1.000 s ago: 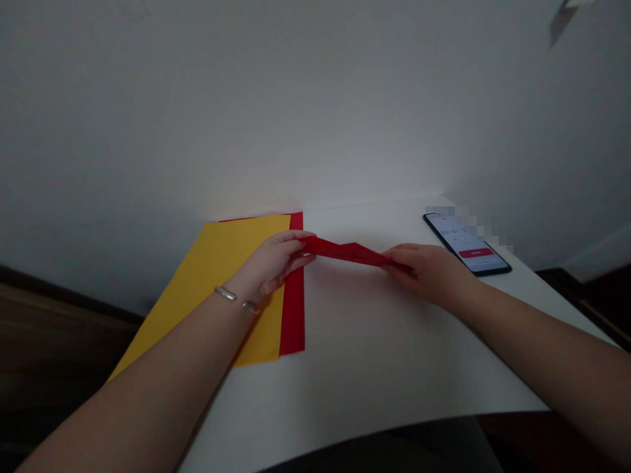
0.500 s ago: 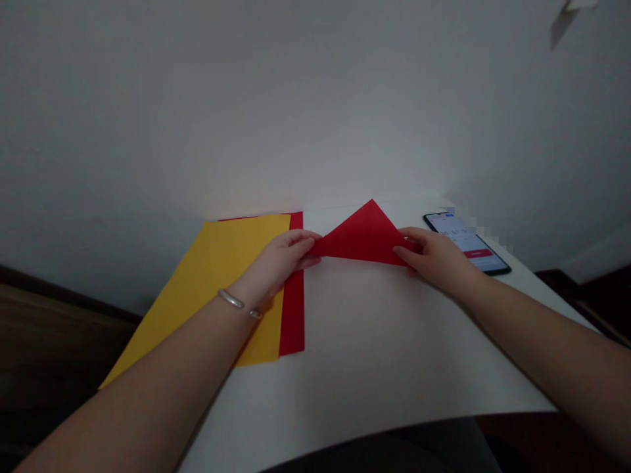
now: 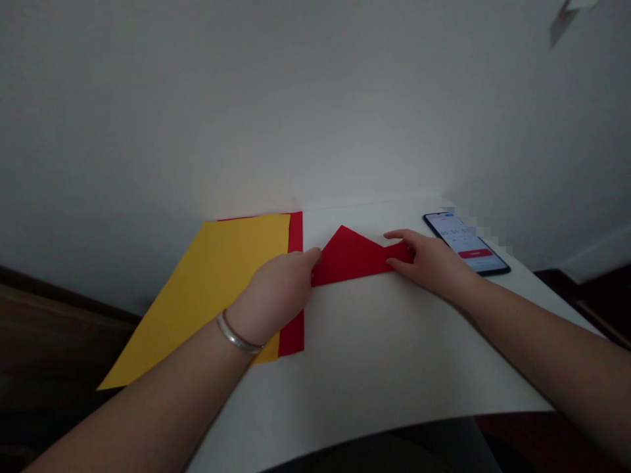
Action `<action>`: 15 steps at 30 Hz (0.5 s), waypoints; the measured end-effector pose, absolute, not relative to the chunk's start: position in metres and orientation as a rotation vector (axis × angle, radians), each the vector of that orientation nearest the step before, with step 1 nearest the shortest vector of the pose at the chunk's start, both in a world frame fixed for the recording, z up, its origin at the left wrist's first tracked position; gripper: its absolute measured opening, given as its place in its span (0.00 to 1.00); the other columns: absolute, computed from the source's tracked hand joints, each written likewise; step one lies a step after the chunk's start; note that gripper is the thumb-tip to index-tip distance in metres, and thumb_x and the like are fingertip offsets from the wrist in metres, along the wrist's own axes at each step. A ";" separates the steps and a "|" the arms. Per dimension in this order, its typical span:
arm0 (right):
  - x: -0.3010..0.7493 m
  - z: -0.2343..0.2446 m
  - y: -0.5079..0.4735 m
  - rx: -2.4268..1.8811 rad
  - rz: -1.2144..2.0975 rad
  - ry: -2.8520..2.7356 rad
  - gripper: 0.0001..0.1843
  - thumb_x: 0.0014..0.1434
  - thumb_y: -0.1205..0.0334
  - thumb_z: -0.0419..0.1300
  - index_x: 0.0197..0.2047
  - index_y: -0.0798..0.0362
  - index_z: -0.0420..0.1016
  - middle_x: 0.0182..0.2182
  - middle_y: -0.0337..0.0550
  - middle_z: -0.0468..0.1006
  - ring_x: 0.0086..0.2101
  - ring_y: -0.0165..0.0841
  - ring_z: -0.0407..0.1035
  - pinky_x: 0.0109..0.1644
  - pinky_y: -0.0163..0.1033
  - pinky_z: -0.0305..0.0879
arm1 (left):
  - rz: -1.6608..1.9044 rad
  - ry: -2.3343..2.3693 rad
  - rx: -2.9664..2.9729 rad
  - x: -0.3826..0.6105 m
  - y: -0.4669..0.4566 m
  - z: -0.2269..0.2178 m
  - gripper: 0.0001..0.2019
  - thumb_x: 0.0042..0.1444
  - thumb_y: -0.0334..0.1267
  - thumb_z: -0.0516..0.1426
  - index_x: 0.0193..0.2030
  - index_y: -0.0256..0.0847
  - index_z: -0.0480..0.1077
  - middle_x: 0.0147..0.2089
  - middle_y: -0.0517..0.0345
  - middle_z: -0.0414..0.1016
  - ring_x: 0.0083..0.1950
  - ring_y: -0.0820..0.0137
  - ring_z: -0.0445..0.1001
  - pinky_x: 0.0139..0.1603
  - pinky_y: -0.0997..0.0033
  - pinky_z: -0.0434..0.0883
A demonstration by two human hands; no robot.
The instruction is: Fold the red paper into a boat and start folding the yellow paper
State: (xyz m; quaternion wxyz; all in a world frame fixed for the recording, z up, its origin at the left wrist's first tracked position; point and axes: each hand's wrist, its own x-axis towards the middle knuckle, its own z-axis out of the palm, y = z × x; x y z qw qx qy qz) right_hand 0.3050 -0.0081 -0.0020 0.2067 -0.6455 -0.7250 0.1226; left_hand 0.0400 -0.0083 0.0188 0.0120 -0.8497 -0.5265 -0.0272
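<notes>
A folded piece of red paper (image 3: 348,259) lies low over the table between my two hands, with a peak on its upper left side and a narrower strip running right. My left hand (image 3: 283,282), back turned up and a silver bangle (image 3: 239,338) at its wrist, grips the left end; its lower fingers are hidden. At the opposite end, my right hand (image 3: 424,256) has the narrow strip in its grasp. The thumb is at the strip's front edge and the index finger stretches out beyond its back edge.
To the left, a large yellow sheet (image 3: 211,276) lies over red paper (image 3: 292,335) that shows at its right and top edges. A phone (image 3: 468,243) with a lit screen rests on the white table (image 3: 384,355) at right. The wall (image 3: 315,105) stands behind.
The red paper has come down and tilted, its peak shifting left and lower. My left hand has rolled over, back upward, nearer to me. My right index finger has stretched out.
</notes>
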 end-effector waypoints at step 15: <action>0.315 -0.007 -0.004 -1.847 0.235 -2.116 0.15 0.55 0.57 0.59 0.46 0.50 0.75 0.32 0.43 0.80 0.27 0.33 0.71 0.28 0.37 0.62 | 0.021 -0.995 -2.831 0.061 -0.023 0.014 0.16 0.60 0.22 0.48 0.51 0.33 0.69 0.55 0.45 0.71 0.51 0.61 0.71 0.51 0.61 0.71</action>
